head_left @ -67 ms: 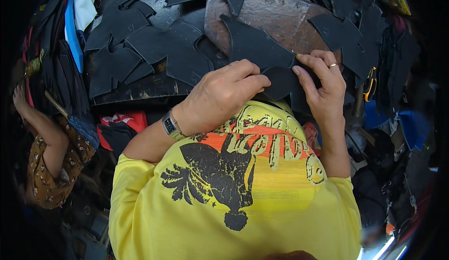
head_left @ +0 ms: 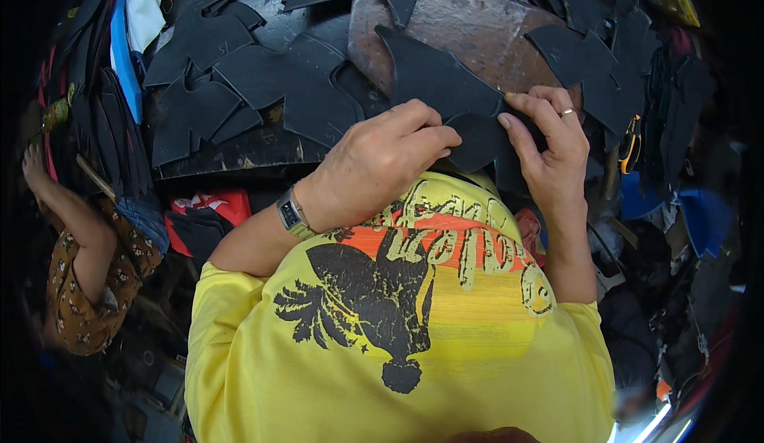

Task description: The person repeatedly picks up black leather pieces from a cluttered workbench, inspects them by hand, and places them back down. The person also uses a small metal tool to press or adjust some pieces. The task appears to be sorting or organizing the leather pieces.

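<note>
A black cut sheet piece with curved edges lies at the near side of the table, probably leather or a similar sheet material. Its lower part reaches toward my shirt. My left hand, a watch on its wrist, has its fingers closed on the left edge of that lower part; the fingertips are partly hidden. On the opposite side, my right hand, wearing a ring, pinches the piece's right corner between thumb and index finger, its other fingers curled.
More black pieces overlap across the table, around a worn brown board. A yellow-and-black cutter is at the right edge. Another person's arm shows at far left, near hanging black strips. A red bag sits below the table edge.
</note>
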`<act>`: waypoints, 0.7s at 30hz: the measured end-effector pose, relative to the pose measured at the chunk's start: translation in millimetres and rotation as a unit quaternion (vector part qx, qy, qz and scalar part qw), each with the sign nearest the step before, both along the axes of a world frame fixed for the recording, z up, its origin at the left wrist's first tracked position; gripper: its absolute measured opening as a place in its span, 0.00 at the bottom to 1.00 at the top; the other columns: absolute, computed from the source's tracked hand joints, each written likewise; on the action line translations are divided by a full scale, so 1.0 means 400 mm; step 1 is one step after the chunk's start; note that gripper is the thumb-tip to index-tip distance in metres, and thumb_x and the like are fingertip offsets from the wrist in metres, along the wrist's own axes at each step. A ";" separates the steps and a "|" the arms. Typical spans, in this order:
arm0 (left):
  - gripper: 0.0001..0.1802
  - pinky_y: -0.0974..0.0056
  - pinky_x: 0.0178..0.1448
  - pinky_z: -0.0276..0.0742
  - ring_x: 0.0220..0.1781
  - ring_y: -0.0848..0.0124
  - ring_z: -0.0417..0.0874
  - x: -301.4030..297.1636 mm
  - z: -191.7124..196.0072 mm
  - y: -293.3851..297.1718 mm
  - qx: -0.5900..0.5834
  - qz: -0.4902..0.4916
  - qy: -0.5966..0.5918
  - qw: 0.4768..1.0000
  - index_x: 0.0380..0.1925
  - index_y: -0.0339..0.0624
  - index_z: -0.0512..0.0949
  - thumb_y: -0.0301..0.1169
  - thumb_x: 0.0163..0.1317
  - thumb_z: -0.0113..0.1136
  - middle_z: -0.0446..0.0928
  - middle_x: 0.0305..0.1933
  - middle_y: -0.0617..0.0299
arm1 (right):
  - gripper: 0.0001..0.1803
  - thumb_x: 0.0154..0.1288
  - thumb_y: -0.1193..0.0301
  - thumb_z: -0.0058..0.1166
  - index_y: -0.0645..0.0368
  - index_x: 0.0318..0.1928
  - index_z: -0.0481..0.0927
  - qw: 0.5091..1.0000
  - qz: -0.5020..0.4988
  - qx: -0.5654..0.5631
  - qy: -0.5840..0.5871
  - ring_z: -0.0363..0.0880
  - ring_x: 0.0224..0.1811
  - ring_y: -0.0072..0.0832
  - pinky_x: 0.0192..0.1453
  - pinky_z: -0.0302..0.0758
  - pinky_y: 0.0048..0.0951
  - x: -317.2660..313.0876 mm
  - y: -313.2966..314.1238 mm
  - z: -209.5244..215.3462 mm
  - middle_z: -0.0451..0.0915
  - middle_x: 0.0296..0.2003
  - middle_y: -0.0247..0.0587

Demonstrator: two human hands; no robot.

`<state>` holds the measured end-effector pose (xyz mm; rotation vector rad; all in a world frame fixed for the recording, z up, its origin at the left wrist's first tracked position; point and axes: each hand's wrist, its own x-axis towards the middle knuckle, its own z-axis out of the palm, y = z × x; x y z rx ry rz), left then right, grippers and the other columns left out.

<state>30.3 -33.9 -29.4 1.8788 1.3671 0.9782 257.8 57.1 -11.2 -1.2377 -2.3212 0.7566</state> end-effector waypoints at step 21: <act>0.19 0.61 0.45 0.84 0.40 0.58 0.87 -0.059 0.022 0.019 -0.125 -0.013 -0.101 0.987 0.56 0.39 0.82 0.21 0.64 0.67 0.81 0.40 0.56 | 0.24 0.50 0.77 0.71 0.64 0.51 0.86 0.987 0.156 0.033 0.006 0.80 0.50 0.44 0.56 0.77 0.41 -0.048 -0.041 0.005 0.82 0.47 0.47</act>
